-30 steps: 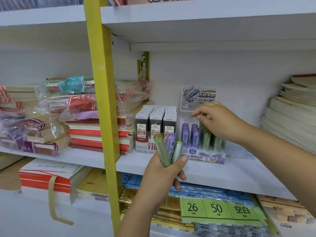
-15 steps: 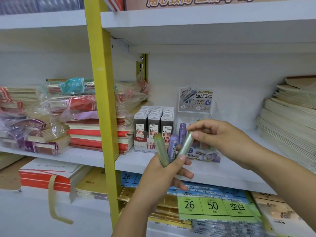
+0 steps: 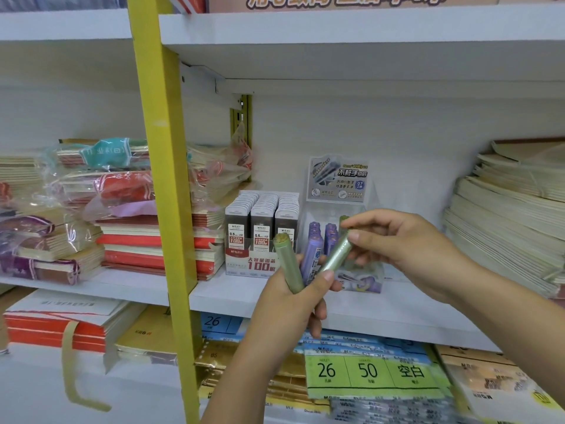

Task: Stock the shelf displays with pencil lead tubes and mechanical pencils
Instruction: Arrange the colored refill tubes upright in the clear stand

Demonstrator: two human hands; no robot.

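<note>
My left hand (image 3: 290, 304) grips a small bunch of pencil lead tubes in front of the middle shelf: a green tube (image 3: 287, 264) and a purple tube (image 3: 312, 261) stand up out of the fist. My right hand (image 3: 400, 249) pinches the upper end of a second green tube (image 3: 337, 252), whose lower end still lies against my left thumb. Behind the hands stands the clear display box (image 3: 360, 276) with purple tubes (image 3: 324, 237) in it and a printed header card (image 3: 337, 177). To its left sits a display of grey 0.5 lead cases (image 3: 263, 228).
A yellow upright post (image 3: 162, 185) runs down left of the hands. Wrapped and red notebook stacks (image 3: 146, 240) fill the shelf's left part, cream paper stacks (image 3: 504, 215) its right. The white shelf board (image 3: 382, 313) carries the displays. Below lie loose-leaf packs (image 3: 373, 374).
My right hand has come back from the display box to my left hand and taken hold of one green tube, tilting it to the right. The left hand has barely moved.
</note>
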